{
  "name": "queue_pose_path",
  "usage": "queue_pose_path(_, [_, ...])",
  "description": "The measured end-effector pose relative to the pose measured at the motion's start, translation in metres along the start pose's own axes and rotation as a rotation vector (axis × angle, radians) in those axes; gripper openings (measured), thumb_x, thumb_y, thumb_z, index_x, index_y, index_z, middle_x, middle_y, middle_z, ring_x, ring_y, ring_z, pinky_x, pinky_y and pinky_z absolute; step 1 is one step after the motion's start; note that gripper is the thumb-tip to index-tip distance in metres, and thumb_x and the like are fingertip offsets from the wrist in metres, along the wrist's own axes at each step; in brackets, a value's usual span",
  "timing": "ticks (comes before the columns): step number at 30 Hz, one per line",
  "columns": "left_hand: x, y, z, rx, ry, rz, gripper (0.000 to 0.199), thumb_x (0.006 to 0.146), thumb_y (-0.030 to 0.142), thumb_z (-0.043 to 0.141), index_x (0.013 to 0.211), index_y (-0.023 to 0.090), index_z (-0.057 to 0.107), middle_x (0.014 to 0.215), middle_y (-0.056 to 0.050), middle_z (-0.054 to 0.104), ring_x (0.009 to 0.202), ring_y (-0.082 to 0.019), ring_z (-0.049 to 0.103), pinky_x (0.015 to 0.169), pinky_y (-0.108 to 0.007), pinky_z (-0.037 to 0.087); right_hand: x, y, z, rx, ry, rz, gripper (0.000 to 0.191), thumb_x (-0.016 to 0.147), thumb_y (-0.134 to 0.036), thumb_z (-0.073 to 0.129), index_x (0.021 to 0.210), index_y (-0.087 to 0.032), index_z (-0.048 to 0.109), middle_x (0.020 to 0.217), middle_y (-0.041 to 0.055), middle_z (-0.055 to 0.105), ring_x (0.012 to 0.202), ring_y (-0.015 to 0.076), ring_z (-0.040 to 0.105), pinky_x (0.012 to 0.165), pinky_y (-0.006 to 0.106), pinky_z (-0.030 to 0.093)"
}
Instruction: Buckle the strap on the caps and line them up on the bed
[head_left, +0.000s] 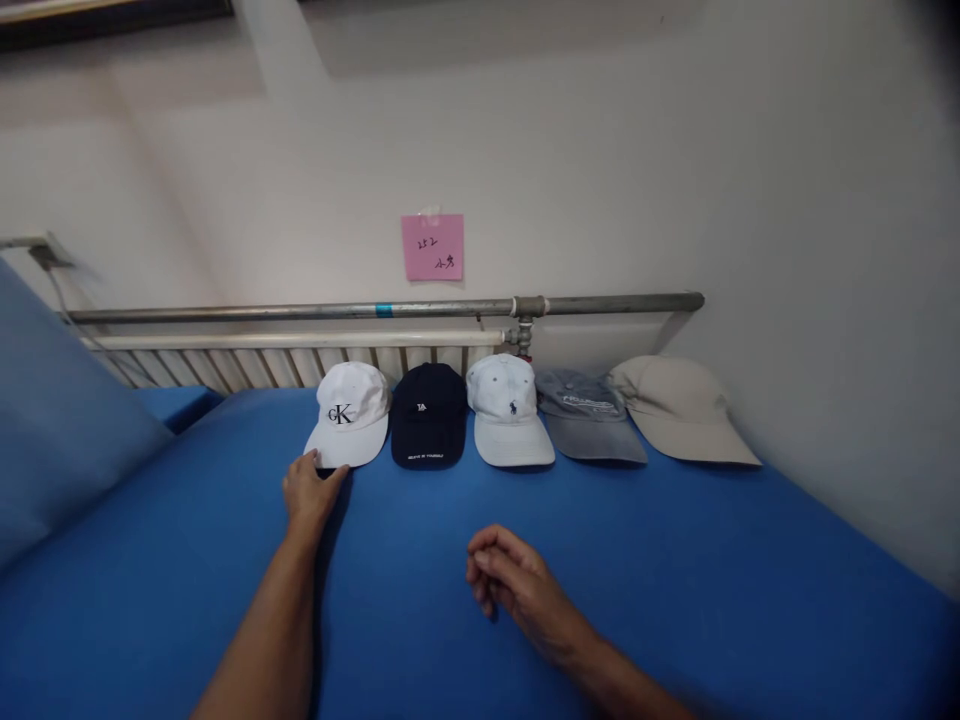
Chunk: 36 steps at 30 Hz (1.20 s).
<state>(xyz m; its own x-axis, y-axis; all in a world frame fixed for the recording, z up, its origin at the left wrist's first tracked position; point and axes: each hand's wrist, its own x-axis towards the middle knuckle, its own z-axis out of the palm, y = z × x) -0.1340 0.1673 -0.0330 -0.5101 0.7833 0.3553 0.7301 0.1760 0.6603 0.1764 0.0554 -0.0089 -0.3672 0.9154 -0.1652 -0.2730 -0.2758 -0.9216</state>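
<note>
A row of several baseball caps lies on a blue-covered surface (405, 570), brims toward me. At the left end is a white baseball cap (352, 400) with a black CK-style logo. My left hand (311, 490) has its thumb and fingers at the front edge of that brim, holding it. Beside it sit a black cap (429, 415) with small white lettering and a pale cap (506, 405) with a dark emblem. Further right are a grey cap (592, 415) and a beige cap (682, 405). Below the pale cap, my right hand (517, 585) hovers, fingers curled and holding nothing.
Behind the caps run a metal pipe (300, 312) and a white radiator (247, 368) along the wall. A pink note (433, 247) with handwriting is taped above the pipe. A light-blue upright panel or cushion (60, 430) stands at the left.
</note>
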Motion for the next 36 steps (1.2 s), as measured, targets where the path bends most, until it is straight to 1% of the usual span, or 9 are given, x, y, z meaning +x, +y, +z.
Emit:
queue_pose_path(4, [-0.012, 0.004, -0.003, -0.024, 0.014, 0.012, 0.055, 0.076, 0.037, 0.065, 0.119, 0.005, 0.055, 0.127, -0.031, 0.053, 0.129, -0.042, 0.043, 0.106, -0.052, 0.030, 0.000, 0.003, 0.002, -0.010, -0.001, -0.032, 0.018, 0.076, -0.034, 0.063, 0.085, -0.019, 0.058, 0.072, 0.0004, 0.063, 0.056, 0.0109, 0.054, 0.051, 0.024, 0.038])
queue_pose_path(9, [-0.039, 0.007, -0.009, -0.093, 0.036, 0.013, 0.045, 0.078, 0.037, 0.064, 0.116, 0.014, 0.054, 0.125, -0.023, 0.056, 0.129, -0.039, 0.043, 0.106, -0.050, 0.030, 0.002, 0.011, 0.002, -0.056, -0.006, -0.096, 0.021, 0.075, -0.037, 0.065, 0.084, -0.019, 0.058, 0.069, -0.0006, 0.063, 0.054, 0.0108, 0.055, 0.049, 0.024, 0.039])
queue_pose_path(14, [-0.067, 0.008, -0.019, -0.089, 0.041, -0.021, 0.045, 0.079, 0.034, 0.060, 0.118, 0.012, 0.052, 0.123, -0.023, 0.056, 0.127, -0.038, 0.044, 0.107, -0.048, 0.030, -0.002, 0.017, 0.007, -0.162, -0.027, -0.186, 0.014, 0.075, -0.032, 0.063, 0.082, -0.020, 0.060, 0.066, -0.0023, 0.063, 0.053, 0.0102, 0.055, 0.049, 0.023, 0.039])
queue_pose_path(18, [-0.090, 0.008, -0.032, -0.051, 0.006, -0.028, 0.049, 0.079, 0.033, 0.057, 0.120, 0.006, 0.052, 0.124, -0.025, 0.055, 0.126, -0.039, 0.045, 0.107, -0.047, 0.031, -0.015, 0.016, 0.011, -0.222, -0.005, -0.197, 0.009, 0.074, -0.026, 0.059, 0.081, -0.021, 0.060, 0.066, -0.0031, 0.062, 0.052, 0.0090, 0.054, 0.050, 0.022, 0.039])
queue_pose_path(22, [-0.111, 0.009, -0.045, 0.001, -0.020, -0.027, 0.047, 0.080, 0.031, 0.055, 0.121, 0.008, 0.054, 0.122, -0.023, 0.057, 0.125, -0.037, 0.048, 0.105, -0.046, 0.035, -0.032, 0.016, 0.012, -0.242, 0.010, -0.181, 0.009, 0.073, -0.023, 0.056, 0.082, -0.021, 0.059, 0.068, -0.0029, 0.063, 0.053, 0.0090, 0.054, 0.049, 0.022, 0.039])
queue_pose_path(24, [-0.120, 0.010, -0.052, 0.026, -0.033, -0.021, 0.048, 0.080, 0.030, 0.054, 0.121, 0.006, 0.054, 0.121, -0.024, 0.058, 0.124, -0.037, 0.049, 0.105, -0.047, 0.037, -0.040, 0.017, 0.011, -0.249, 0.019, -0.183, 0.010, 0.073, -0.021, 0.054, 0.082, -0.021, 0.058, 0.068, -0.0028, 0.062, 0.053, 0.0091, 0.054, 0.049, 0.022, 0.040])
queue_pose_path(27, [-0.133, 0.013, -0.060, 0.057, -0.057, 0.003, 0.050, 0.080, 0.029, 0.053, 0.122, 0.001, 0.055, 0.121, -0.027, 0.058, 0.122, -0.038, 0.050, 0.104, -0.048, 0.038, -0.050, 0.021, 0.008, -0.260, 0.029, -0.192, 0.009, 0.074, -0.021, 0.054, 0.083, -0.021, 0.058, 0.068, -0.0028, 0.063, 0.053, 0.0088, 0.054, 0.050, 0.021, 0.040])
queue_pose_path(31, [-0.147, 0.016, -0.069, 0.092, -0.082, 0.027, 0.049, 0.081, 0.027, 0.052, 0.122, 0.001, 0.057, 0.121, -0.025, 0.059, 0.120, -0.037, 0.052, 0.103, -0.047, 0.040, -0.062, 0.025, 0.005, -0.271, 0.037, -0.197, 0.010, 0.074, -0.021, 0.055, 0.083, -0.021, 0.057, 0.069, -0.0032, 0.063, 0.053, 0.0084, 0.054, 0.049, 0.021, 0.040])
queue_pose_path(36, [-0.163, 0.020, -0.080, 0.136, -0.113, 0.032, 0.050, 0.082, 0.025, 0.048, 0.121, -0.005, 0.058, 0.121, -0.027, 0.059, 0.119, -0.037, 0.052, 0.103, -0.045, 0.040, -0.075, 0.027, 0.005, -0.294, 0.047, -0.191, 0.012, 0.072, -0.021, 0.055, 0.084, -0.020, 0.056, 0.068, -0.0037, 0.062, 0.054, 0.0078, 0.054, 0.050, 0.020, 0.041])
